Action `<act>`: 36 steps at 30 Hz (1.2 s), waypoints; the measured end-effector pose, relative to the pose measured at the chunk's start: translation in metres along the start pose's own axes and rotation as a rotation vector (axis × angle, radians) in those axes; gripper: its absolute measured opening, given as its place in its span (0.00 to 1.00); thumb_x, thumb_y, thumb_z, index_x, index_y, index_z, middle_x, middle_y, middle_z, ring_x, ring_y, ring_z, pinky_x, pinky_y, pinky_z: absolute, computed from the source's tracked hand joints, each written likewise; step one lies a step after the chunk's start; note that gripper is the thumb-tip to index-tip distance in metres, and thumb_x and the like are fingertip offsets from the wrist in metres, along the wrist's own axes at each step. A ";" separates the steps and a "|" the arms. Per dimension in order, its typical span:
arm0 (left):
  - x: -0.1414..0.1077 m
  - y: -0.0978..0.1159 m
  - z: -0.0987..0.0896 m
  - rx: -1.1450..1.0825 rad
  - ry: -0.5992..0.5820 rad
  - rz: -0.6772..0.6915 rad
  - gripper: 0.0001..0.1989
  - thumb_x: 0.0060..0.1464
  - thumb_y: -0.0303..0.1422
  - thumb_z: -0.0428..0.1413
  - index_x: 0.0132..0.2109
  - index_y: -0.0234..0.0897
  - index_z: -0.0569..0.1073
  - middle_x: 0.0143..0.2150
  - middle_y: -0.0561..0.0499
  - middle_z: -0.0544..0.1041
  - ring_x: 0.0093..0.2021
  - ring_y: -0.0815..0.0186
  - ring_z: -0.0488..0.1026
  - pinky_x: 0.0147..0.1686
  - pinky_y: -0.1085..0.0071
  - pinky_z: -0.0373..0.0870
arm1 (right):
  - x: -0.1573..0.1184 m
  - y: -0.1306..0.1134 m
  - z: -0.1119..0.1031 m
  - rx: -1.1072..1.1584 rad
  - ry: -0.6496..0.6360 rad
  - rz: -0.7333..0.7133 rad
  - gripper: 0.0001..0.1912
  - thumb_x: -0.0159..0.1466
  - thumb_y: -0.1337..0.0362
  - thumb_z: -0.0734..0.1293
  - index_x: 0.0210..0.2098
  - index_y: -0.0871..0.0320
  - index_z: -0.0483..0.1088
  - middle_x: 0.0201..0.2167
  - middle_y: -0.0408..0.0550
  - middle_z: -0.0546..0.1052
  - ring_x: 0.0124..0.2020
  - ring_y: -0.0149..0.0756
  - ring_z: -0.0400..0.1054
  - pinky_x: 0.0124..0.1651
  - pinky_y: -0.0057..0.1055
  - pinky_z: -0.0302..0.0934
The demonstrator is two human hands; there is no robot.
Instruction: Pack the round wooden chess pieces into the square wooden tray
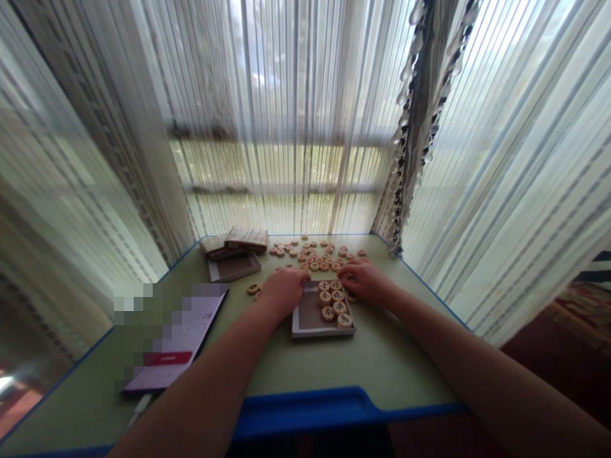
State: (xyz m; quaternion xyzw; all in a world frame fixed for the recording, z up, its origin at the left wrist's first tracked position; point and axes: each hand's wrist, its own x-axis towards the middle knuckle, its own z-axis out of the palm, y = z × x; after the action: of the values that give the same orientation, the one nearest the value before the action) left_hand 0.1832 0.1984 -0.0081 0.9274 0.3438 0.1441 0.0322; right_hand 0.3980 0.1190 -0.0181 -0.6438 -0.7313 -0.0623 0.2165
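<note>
Shallow box (308, 316) lies between left hand (284, 289), at its far-left corner, and right hand (367, 280), beside its far-right corner; 7 round pieces (339, 308) inside. Both hands curled; poor view, cannot tell if either pinches anything. Loose pieces (314, 266) beyond.

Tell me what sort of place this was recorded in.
Probably a room in a home: sheer striped curtains with daylight behind them, a blue-edged table, and round game pieces spread across it suggest a household rather than a workplace.
</note>
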 end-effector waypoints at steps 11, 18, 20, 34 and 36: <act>-0.003 0.004 -0.008 0.091 -0.007 -0.054 0.15 0.55 0.36 0.44 0.40 0.40 0.75 0.40 0.47 0.76 0.41 0.62 0.71 0.40 0.69 0.66 | -0.002 -0.003 0.000 0.035 -0.009 0.014 0.15 0.51 0.69 0.64 0.38 0.57 0.74 0.36 0.48 0.76 0.42 0.42 0.65 0.48 0.37 0.59; -0.003 0.004 -0.009 0.085 -0.035 -0.055 0.16 0.57 0.35 0.43 0.42 0.41 0.75 0.41 0.47 0.76 0.42 0.62 0.71 0.41 0.68 0.65 | -0.002 -0.002 -0.003 0.002 0.033 0.033 0.15 0.55 0.62 0.65 0.41 0.57 0.74 0.41 0.51 0.75 0.45 0.44 0.65 0.50 0.41 0.57; -0.002 0.004 -0.009 0.083 -0.040 -0.062 0.16 0.57 0.35 0.43 0.41 0.40 0.75 0.41 0.46 0.76 0.42 0.62 0.71 0.41 0.68 0.65 | -0.002 -0.003 -0.005 -0.006 0.023 0.053 0.14 0.55 0.60 0.65 0.39 0.58 0.75 0.38 0.52 0.76 0.42 0.44 0.66 0.48 0.41 0.58; -0.001 -0.004 -0.008 0.065 -0.032 -0.079 0.15 0.55 0.34 0.44 0.40 0.42 0.75 0.41 0.47 0.76 0.42 0.61 0.72 0.40 0.67 0.66 | -0.003 0.002 -0.002 0.037 -0.027 -0.002 0.16 0.55 0.64 0.63 0.43 0.57 0.73 0.37 0.48 0.77 0.41 0.41 0.68 0.48 0.39 0.59; -0.001 -0.005 -0.007 0.085 -0.020 -0.069 0.15 0.55 0.34 0.44 0.40 0.42 0.75 0.40 0.47 0.76 0.41 0.61 0.72 0.40 0.67 0.66 | -0.003 0.003 -0.002 0.038 -0.022 0.024 0.15 0.55 0.64 0.64 0.41 0.57 0.74 0.36 0.48 0.77 0.40 0.41 0.67 0.46 0.38 0.60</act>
State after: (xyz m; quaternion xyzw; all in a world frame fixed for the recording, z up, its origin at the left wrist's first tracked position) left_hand 0.1773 0.2009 -0.0021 0.9168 0.3812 0.1187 0.0011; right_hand 0.4019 0.1161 -0.0182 -0.6490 -0.7269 -0.0387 0.2211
